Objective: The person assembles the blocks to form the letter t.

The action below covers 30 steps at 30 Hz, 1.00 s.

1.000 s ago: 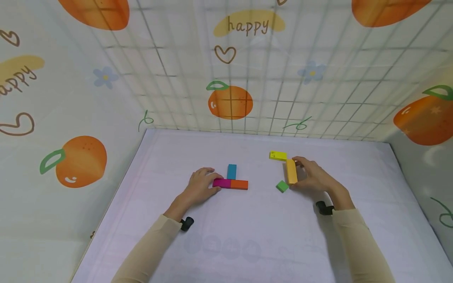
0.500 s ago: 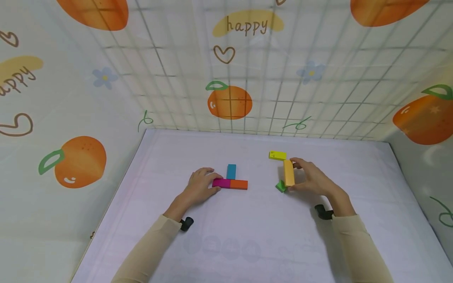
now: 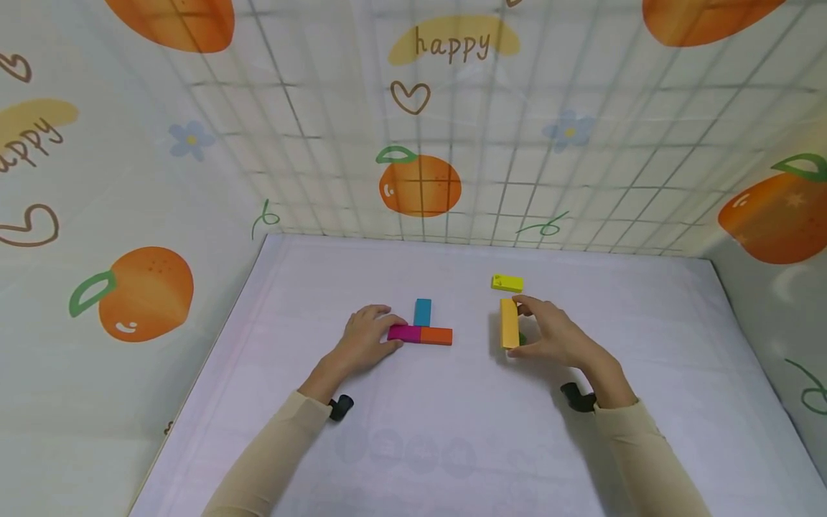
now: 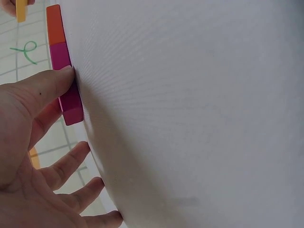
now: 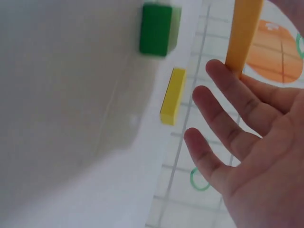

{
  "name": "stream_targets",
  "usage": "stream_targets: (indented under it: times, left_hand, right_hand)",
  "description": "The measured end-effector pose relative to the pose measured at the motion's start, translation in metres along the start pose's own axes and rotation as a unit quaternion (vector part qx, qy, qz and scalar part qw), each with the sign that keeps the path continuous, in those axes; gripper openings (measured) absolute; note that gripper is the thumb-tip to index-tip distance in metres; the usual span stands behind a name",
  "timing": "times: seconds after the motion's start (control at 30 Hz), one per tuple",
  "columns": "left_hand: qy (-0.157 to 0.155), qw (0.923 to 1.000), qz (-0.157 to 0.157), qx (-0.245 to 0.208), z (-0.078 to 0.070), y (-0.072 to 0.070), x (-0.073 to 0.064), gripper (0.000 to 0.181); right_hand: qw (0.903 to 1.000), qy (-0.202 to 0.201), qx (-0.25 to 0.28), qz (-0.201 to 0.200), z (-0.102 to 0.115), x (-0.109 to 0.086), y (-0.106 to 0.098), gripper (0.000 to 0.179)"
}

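Note:
My left hand (image 3: 368, 341) pinches a magenta block (image 3: 405, 334) between thumb and forefinger on the white table; its other fingertips rest on the surface in the left wrist view. An orange block (image 3: 437, 336) lies end to end with the magenta one, and a blue block (image 3: 423, 312) stands off behind their joint. My right hand (image 3: 558, 334) holds a long orange-yellow block (image 3: 510, 324) by its two ends, raised over the table. Partly hidden behind that block is a small green block (image 5: 156, 29). A flat yellow block (image 3: 507, 283) lies farther back.
The white table (image 3: 413, 424) meets a patterned cloth wall (image 3: 478, 129) at the back, with more cloth rising at the left (image 3: 39, 323) and right sides. Black wrist cameras (image 3: 341, 408) sit by both cuffs.
My right hand has lifted the orange-yellow block and carried it left, across the small green block. The left hand and its blocks have stayed in place.

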State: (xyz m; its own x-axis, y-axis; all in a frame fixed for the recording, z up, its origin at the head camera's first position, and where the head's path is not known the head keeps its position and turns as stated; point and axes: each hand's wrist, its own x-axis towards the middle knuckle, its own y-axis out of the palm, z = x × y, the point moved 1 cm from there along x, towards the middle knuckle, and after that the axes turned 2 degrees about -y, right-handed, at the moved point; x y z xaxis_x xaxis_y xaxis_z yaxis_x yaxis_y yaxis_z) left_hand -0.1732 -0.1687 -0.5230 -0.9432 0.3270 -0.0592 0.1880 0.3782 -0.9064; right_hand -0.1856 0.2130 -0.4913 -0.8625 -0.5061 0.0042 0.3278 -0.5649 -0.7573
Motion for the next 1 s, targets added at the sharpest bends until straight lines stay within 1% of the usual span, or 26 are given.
stream_targets:
  times: [0.2, 0.53, 0.83, 1.0]
  left_hand:
    - [0.000, 1.0000, -0.002, -0.001, -0.001, -0.001, 0.000, 0.036]
    - [0.015, 0.9998, -0.008, 0.000, -0.001, -0.002, -0.001, 0.033]
    - [0.010, 0.9999, -0.002, -0.004, -0.002, -0.003, -0.001, 0.033]
    - [0.006, 1.0000, 0.000, -0.002, -0.002, -0.003, -0.001, 0.034]
  right_hand:
    - [0.9999, -0.009, -0.011, 0.005, 0.014, 0.002, 0.010, 0.100]
    - [0.9991, -0.035, -0.025, 0.004, 0.030, 0.002, 0.027, 0.098]
    - [0.9972, -0.054, -0.048, 0.017, 0.044, 0.006, 0.044, 0.095]
    - [0.9964, -0.065, -0.049, 0.021, 0.052, 0.008, 0.051, 0.094]
